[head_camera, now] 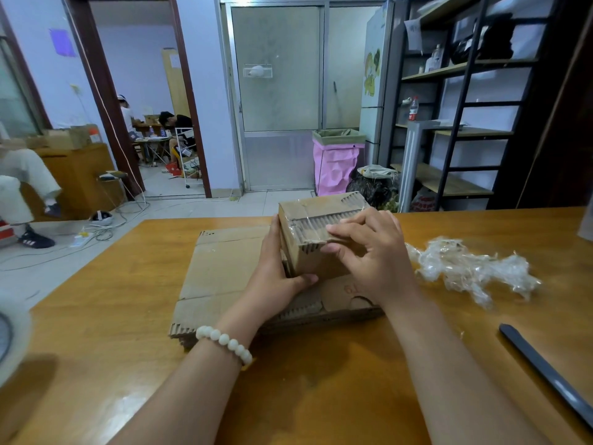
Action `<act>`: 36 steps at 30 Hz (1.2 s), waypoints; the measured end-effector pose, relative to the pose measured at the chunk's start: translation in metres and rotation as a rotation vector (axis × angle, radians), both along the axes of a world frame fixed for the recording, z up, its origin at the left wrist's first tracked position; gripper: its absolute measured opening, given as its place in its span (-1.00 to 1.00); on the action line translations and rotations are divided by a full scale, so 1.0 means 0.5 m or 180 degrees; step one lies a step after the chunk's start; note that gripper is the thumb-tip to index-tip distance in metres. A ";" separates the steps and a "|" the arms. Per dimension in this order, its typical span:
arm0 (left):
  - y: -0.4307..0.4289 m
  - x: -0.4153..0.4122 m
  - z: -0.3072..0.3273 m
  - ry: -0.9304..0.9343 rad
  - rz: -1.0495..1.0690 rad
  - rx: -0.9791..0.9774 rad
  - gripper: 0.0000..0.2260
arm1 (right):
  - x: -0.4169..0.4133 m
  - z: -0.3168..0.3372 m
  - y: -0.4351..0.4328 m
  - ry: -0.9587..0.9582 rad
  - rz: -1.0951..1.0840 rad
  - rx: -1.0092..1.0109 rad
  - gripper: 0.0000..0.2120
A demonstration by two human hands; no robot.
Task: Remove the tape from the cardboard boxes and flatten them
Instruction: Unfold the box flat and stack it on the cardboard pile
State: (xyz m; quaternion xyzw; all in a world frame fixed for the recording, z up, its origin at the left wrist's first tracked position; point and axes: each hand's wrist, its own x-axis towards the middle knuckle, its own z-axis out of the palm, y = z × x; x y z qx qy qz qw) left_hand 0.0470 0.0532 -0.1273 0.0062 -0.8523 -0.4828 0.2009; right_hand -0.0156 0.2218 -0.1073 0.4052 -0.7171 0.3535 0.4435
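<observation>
A small cardboard box (316, 216), still wrapped in clear tape and with torn corrugated patches on top, is held up over a stack of flattened cardboard (224, 268) on the wooden table (128, 300). My left hand (277, 277) grips the box's left side, thumb under its near lower edge. My right hand (369, 252) holds the box's right side, with fingertips and thumb pinching at the torn near edge of the top. A crumpled heap of removed clear tape (468, 268) lies on the table to the right.
A dark flat tool (545, 370) lies at the table's right front. A roll of clear tape (12, 335) sits at the left edge. Beyond the table are a pink-lined bin (337, 162), a black shelf (465, 123), floor cables and seated people.
</observation>
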 end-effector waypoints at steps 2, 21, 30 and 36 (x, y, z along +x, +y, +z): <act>0.004 0.003 0.003 0.0057 -0.0002 -0.0076 0.04 | 0.001 0.002 0.002 0.0017 0.0148 -0.0176 -0.74; 0.007 0.003 0.006 0.0261 0.0078 -0.0271 0.04 | 0.024 0.011 -0.013 -0.0860 0.0914 -0.0693 -0.85; 0.008 0.001 0.006 0.0376 0.0029 -0.0442 0.02 | 0.039 0.013 -0.026 -0.0982 0.0532 -0.0963 -0.94; 0.007 -0.003 0.002 0.0513 0.0003 -0.0499 0.01 | 0.041 0.012 -0.024 -0.0911 0.0362 -0.0932 -0.91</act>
